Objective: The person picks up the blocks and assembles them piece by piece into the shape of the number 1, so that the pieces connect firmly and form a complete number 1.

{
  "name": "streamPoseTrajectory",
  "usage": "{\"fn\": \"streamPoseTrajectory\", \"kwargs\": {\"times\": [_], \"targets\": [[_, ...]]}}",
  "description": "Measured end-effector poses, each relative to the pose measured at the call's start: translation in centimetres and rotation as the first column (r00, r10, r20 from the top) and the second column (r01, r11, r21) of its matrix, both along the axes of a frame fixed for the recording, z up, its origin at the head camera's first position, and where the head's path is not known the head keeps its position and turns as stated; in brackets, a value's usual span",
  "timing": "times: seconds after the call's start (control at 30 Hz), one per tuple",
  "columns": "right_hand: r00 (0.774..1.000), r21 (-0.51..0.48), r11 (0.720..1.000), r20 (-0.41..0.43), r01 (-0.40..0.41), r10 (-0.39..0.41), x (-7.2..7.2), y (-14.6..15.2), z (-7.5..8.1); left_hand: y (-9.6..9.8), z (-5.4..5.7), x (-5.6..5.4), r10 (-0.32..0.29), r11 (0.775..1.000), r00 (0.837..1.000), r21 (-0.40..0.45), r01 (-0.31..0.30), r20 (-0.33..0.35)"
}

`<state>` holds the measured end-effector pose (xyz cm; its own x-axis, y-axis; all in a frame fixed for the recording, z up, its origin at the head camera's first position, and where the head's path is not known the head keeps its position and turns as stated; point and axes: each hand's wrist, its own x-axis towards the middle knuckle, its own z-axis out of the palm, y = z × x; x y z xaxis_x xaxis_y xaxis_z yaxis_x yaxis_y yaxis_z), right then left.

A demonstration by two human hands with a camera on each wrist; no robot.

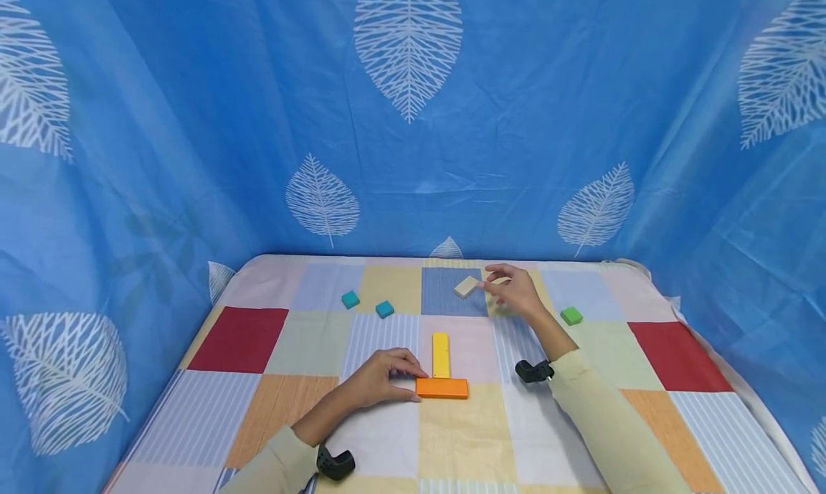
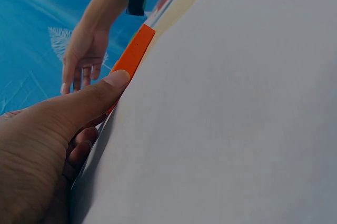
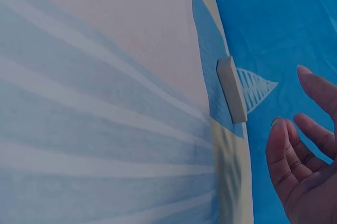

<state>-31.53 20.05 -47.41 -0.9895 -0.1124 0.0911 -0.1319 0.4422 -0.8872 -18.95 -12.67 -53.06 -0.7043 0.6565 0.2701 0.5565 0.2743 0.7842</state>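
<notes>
At the near middle of the table, my left hand (image 1: 381, 379) pinches the left end of a flat orange block (image 1: 442, 388), thumb on the near side and fingers on the far side. In the left wrist view the thumb (image 2: 117, 79) presses along the long face of that block. A yellow block (image 1: 441, 355) stretches away behind the orange one, and the two form a T. My right hand (image 1: 513, 291) hovers at the far side with fingers loosely spread and nothing in them. Just left of its fingertips is a cream block (image 3: 231, 90), with a gap between them in the right wrist view.
Two small teal blocks, one on the left (image 1: 350, 300) and one on the right (image 1: 384, 309), lie at the back left. A small green block (image 1: 571, 315) is right of my right wrist. Blue leaf-print curtain (image 1: 406, 193) encloses the patchwork-covered table (image 1: 464, 437).
</notes>
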Motion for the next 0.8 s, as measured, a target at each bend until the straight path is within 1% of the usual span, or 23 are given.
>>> {"fn": "streamPoseTrajectory", "kwargs": {"times": [0.2,0.47,0.67,0.8], "targets": [[0.999,0.017,0.999,0.016,0.042,-0.042,-0.8,-0.5,-0.3,-0.1,-0.1,0.0,-0.006,1.000,1.000,0.010,0.006,-0.019],[0.998,0.070,0.997,0.063,0.025,-0.029,-1.1,-1.2,-1.1,0.0,0.5,0.3,-0.008,1.000,1.000,0.000,0.008,-0.011],[0.999,0.108,0.994,0.039,0.028,-0.033,-1.4,-1.8,-1.3,0.0,0.6,0.3,-0.007,1.000,1.000,0.011,0.007,-0.016],[0.998,0.152,0.988,0.052,0.034,-0.042,-1.5,-2.2,-1.6,-0.1,0.5,0.3,-0.005,1.000,1.000,0.007,0.005,-0.008]]}}
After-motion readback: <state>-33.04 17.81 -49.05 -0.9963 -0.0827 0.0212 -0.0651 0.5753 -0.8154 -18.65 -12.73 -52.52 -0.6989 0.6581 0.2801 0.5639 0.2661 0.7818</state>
